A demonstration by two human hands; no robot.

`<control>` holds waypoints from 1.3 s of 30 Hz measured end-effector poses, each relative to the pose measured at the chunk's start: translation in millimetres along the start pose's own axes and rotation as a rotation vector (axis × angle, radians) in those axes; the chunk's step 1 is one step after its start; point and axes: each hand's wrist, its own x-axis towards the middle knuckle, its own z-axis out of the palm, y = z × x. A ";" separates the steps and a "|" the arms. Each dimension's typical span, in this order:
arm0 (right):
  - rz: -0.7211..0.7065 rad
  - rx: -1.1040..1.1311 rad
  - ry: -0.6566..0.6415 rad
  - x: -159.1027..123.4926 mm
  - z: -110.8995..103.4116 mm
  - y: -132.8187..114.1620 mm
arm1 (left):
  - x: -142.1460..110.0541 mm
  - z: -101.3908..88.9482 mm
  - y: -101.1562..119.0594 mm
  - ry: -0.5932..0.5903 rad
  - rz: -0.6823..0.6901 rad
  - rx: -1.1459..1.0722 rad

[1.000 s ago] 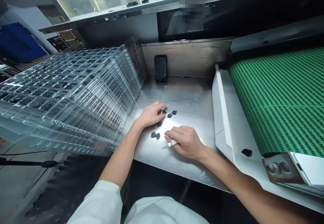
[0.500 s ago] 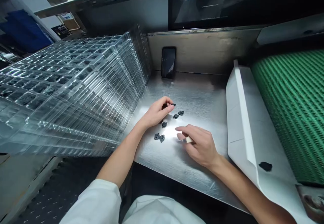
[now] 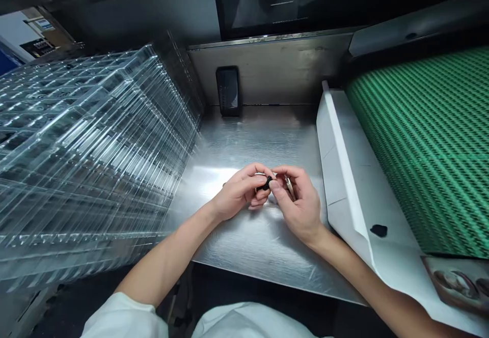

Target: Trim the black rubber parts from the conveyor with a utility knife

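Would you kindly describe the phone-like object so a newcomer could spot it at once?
Find the stack of clear trays on the left, then the metal worktop beside it. At the back, a black rounded slab stands upright against the wall, far bigger than the black part between left hand and right hand.

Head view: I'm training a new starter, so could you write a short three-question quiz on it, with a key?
1. True or false: the black phone leans against the metal panel.
2. What stands left of the worktop? A) Cardboard boxes B) Clear stacked trays C) Glass jars
3. Fill in: the left hand holds a small black part; the slim tool is in the ____.

Key: 1 true; 2 B; 3 right hand
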 end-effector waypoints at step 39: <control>-0.090 -0.199 -0.163 6.8 -4.4 -6.9 | 1.3 5.3 -10.1 0.166 0.402 0.132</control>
